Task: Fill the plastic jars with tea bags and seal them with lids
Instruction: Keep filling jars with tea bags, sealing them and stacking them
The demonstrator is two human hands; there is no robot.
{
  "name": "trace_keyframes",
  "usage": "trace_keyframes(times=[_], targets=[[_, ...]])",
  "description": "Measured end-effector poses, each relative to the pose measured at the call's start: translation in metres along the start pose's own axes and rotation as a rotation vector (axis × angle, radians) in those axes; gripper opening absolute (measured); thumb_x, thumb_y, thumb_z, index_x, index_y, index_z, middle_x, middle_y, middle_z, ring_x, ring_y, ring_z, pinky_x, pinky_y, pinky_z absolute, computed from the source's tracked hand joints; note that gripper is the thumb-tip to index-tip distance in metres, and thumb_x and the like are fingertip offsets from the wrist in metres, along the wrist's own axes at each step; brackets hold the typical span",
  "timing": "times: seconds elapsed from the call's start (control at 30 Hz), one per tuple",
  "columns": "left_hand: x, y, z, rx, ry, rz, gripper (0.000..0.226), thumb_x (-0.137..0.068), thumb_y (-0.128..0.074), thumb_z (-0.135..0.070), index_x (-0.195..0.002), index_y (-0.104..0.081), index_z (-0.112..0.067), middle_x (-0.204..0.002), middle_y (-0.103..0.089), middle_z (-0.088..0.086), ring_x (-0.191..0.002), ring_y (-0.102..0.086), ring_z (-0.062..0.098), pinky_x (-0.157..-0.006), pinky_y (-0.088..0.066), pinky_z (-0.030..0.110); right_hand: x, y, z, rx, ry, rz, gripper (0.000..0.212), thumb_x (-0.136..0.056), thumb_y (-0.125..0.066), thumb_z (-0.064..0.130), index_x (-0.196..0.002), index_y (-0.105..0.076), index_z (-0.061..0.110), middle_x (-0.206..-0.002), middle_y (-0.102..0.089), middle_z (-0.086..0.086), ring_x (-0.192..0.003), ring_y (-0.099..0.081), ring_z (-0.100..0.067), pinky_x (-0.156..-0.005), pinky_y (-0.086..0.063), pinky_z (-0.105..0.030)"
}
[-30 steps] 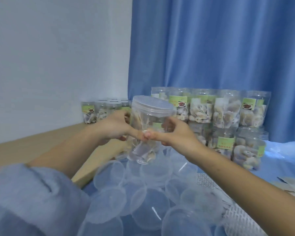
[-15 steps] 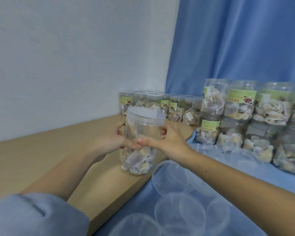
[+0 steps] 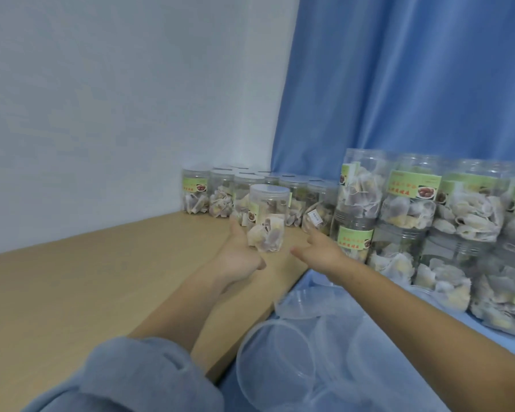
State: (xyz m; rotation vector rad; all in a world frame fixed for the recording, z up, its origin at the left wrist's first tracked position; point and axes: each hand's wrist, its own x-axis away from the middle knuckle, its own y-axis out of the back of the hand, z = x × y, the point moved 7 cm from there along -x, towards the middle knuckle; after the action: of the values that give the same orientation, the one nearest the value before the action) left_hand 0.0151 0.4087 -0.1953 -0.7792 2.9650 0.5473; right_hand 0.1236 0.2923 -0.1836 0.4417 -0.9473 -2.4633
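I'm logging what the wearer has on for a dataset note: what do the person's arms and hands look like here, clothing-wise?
The left arm has a grey-blue fabric sleeve pushed up into a bunched roll near the elbow, leaving the forearm bare. The right arm shows no sleeve in view. Left hand and right hand are bare: no gloves, and no rings, watch or bracelets visible.

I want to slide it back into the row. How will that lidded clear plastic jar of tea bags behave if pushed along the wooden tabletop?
The lidded clear plastic jar of tea bags is probably light, since its loose bags leave air. Tall and narrow, it may tip if pushed high. Its smooth base should slide easily on the wooden tabletop.
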Motion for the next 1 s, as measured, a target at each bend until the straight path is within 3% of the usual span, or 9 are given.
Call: trace_keyframes(times=[0.1,0.27,0.37,0.43,0.6,0.67,0.77,0.9,1.0], targets=[[0.001,-0.022,-0.009,-0.053,0.03,0.069,0.105,-0.081,-0.063,0.003,-0.149,0.013,-0.025,-0.157,-0.014,0.006,-0.136,-0.035,0.024,-0.109,-0.035,0.039,0.009,0.007,-0.007,-0.103,0.035,0.018,0.064,-0.088,-0.061,0.017,-0.145,-0.03,0.011,-0.142,-0.043,-0.012,-0.123,-0.048,-0.026,-0.102,-0.042,-0.039],[0.031,-0.06,-0.046,-0.032,-0.005,0.098,0.08,-0.077,-0.063,0.007,-0.146,-0.027,-0.014,-0.137,-0.044,0.013,-0.118,-0.054,0.029,-0.102,-0.044,0.044,0.046,0.037,0.003,-0.14,0.132,0.006,0.068,-0.085,-0.065,0.024,-0.144,-0.033,0.017,-0.145,-0.041,-0.004,-0.124,-0.049,-0.023,-0.102,-0.043,-0.04],[0.056,-0.093,-0.081,0.052,-0.088,0.109,0.039,-0.071,-0.059,0.011,-0.098,-0.057,-0.017,-0.095,-0.058,0.012,-0.094,-0.059,0.03,-0.088,-0.051,0.045,0.082,0.07,0.012,-0.097,0.243,-0.05,0.05,-0.088,-0.061,0.027,-0.135,-0.045,0.019,-0.137,-0.051,-0.002,-0.124,-0.049,-0.02,-0.103,-0.04,-0.035],[0.071,-0.118,-0.104,0.124,-0.135,0.12,0.039,-0.081,-0.05,0.013,-0.083,-0.051,-0.026,-0.083,-0.059,0.008,-0.087,-0.058,0.027,-0.076,-0.055,0.035,0.104,0.097,0.008,-0.046,0.286,-0.109,0.04,-0.092,-0.054,0.024,-0.132,-0.049,0.019,-0.133,-0.056,-0.002,-0.122,-0.051,-0.02,-0.102,-0.039,-0.031],[0.092,-0.189,-0.145,0.096,-0.186,0.159,0.024,-0.09,-0.045,0.0,-0.103,-0.056,-0.017,-0.091,-0.063,0.008,-0.082,-0.06,0.023,-0.081,-0.054,0.038,0.151,0.176,-0.034,-0.066,0.245,-0.203,0.036,-0.094,-0.053,0.029,-0.129,-0.053,0.02,-0.127,-0.059,0.002,-0.116,-0.055,-0.014,-0.102,-0.04,-0.03],[0.096,-0.218,-0.161,0.064,-0.209,0.17,0.024,-0.091,-0.043,-0.004,-0.105,-0.056,-0.019,-0.088,-0.062,0.003,-0.08,-0.058,0.02,-0.076,-0.053,0.035,0.164,0.206,-0.057,-0.1,0.206,-0.23,0.035,-0.092,-0.054,0.036,-0.125,-0.055,0.022,-0.12,-0.061,0.003,-0.109,-0.058,-0.014,-0.098,-0.045,-0.034],[0.098,-0.266,-0.179,0.092,-0.213,0.201,0.023,-0.094,-0.044,-0.015,-0.112,-0.058,-0.02,-0.096,-0.062,0.003,-0.084,-0.057,0.019,-0.07,-0.05,0.032,0.175,0.244,-0.092,-0.088,0.18,-0.267,0.023,-0.092,-0.051,0.042,-0.11,-0.06,0.031,-0.106,-0.064,0.009,-0.097,-0.061,-0.009,-0.087,-0.048,-0.027],[0.095,-0.334,-0.187,0.085,-0.141,0.264,0.023,-0.097,-0.037,-0.02,-0.096,-0.061,-0.021,-0.096,-0.061,0.008,-0.077,-0.053,0.018,-0.074,-0.047,0.033,0.181,0.282,-0.151,-0.06,0.094,-0.322,0.024,-0.094,-0.044,0.048,-0.104,-0.061,0.033,-0.101,-0.067,0.007,-0.094,-0.062,-0.013,-0.086,-0.047,-0.031],[0.087,-0.374,-0.179,0.083,-0.116,0.215,0.023,-0.097,-0.041,-0.027,-0.103,-0.061,-0.016,-0.109,-0.063,0.014,-0.093,-0.06,0.028,-0.087,-0.05,0.038,0.176,0.3,-0.205,-0.082,-0.032,-0.362,0.028,-0.093,-0.049,0.043,-0.11,-0.062,0.025,-0.1,-0.069,-0.001,-0.096,-0.063,-0.02,-0.091,-0.048,-0.039]])
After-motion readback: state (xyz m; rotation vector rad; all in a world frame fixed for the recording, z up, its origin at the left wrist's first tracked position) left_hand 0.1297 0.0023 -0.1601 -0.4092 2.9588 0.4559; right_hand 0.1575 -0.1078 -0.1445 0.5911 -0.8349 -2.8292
